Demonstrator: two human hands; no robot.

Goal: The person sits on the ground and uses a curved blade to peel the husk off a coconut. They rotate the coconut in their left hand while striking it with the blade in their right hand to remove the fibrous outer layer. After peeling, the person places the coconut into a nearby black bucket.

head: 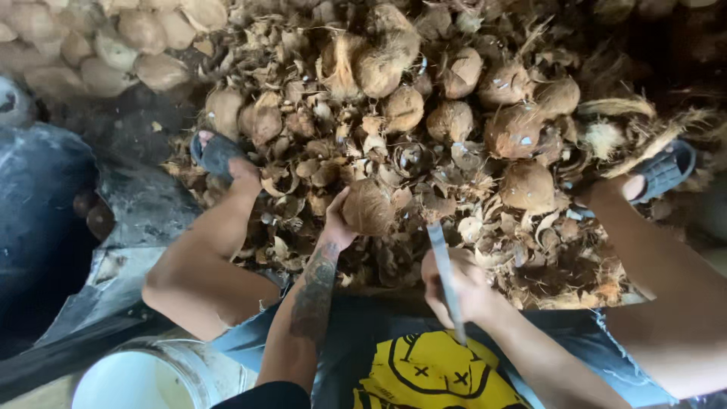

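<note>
Broken husk pieces (318,170) cover the ground between the person's two spread legs, and closest to the camera a white bucket (136,379) stands beside the left knee. Slightly further, the right hand (458,284) is clenched on the handle of a long blade (438,238), which points forward and a little left, while the left hand (337,223) grasps a brown coconut (369,206) from its left side. This coconut lies just beyond the blade tip, and behind it a heap of coconuts (454,98) rises.
</note>
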